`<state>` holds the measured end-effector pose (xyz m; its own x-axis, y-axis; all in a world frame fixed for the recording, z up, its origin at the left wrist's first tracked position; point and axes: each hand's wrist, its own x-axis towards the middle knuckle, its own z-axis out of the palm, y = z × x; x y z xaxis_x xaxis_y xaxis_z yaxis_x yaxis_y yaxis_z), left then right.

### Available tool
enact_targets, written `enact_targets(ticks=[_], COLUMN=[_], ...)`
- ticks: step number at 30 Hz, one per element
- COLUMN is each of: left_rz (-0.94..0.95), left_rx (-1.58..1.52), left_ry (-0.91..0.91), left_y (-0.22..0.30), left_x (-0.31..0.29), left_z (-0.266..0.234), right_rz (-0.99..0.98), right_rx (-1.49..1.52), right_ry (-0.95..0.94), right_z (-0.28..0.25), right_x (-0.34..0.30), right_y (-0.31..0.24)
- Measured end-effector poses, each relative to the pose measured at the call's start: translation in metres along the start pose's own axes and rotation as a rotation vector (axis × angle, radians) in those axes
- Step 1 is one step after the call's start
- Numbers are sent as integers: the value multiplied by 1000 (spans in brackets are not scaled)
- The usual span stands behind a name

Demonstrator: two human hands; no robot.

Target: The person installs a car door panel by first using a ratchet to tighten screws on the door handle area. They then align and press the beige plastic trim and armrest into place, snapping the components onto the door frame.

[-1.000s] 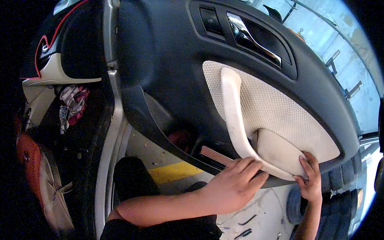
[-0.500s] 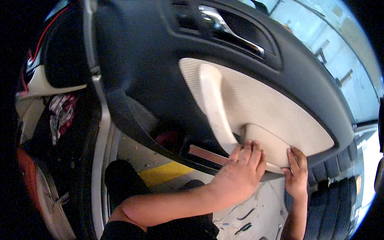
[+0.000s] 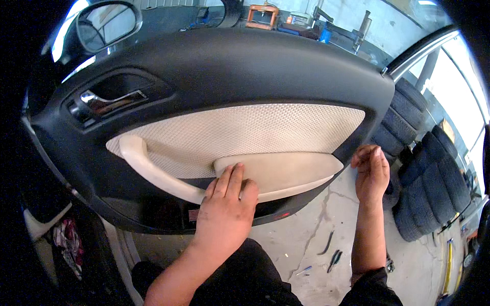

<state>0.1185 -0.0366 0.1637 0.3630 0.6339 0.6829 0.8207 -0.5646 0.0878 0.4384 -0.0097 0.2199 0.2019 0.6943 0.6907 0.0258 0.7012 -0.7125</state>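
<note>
A black car door panel (image 3: 245, 61) with a beige textured insert (image 3: 265, 122) fills the middle of the view. Across the insert's lower part runs a beige armrest (image 3: 291, 171), joined at its left by a curved beige pull handle (image 3: 158, 176). My left hand (image 3: 227, 204) lies where handle and armrest meet, its fingers stretched out over the armrest. Beside the panel's right edge, apart from the armrest, is my right hand (image 3: 371, 176), fingers curled in and nothing visible in them. A chrome inner door handle (image 3: 112, 102) sits at the upper left.
Stacks of black tyres (image 3: 431, 183) stand at right. Dark-handled pliers (image 3: 334, 261), a curved black tool (image 3: 326, 242) and a small screwdriver (image 3: 303, 270) lie on the concrete floor. A side mirror (image 3: 107, 25) is beyond the panel, with an orange frame (image 3: 262, 16) farther back.
The view has swung round to the right, so the door now lies level across it. My right hand has left the armrest's end; my left hand still rests on the armrest.
</note>
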Motion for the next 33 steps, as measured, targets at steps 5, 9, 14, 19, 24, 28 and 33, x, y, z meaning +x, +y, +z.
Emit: enact_targets(ticks=[5, 9, 14, 19, 24, 28, 33], left_rz=[20, 5, 11, -58, -73, -105, -151], left_rx=[55, 38, 48, 99, 157, 292, 408], left_ry=[11, 14, 24, -5, -4, 91, 48], left_y=[-3, -6, -6, 2, 23, 41, 52], left_x=[10, 6, 6, -3, -29, -29, -24], left_z=[3, 3, 3, 6, 17, 29, 40], right_rz=[168, 90, 352, 668, 380, 258, 166], right_rx=[636, 725, 30, 388, 45, 332, 492], right_ry=[-218, -515, -616, -534, -737, -945, -1164], right_z=[31, 77, 131, 119, 123, 178, 264], right_x=[23, 32, 10, 12, 10, 22, 34], right_y=[-36, -32, 28, 53, 62, 18, -41])
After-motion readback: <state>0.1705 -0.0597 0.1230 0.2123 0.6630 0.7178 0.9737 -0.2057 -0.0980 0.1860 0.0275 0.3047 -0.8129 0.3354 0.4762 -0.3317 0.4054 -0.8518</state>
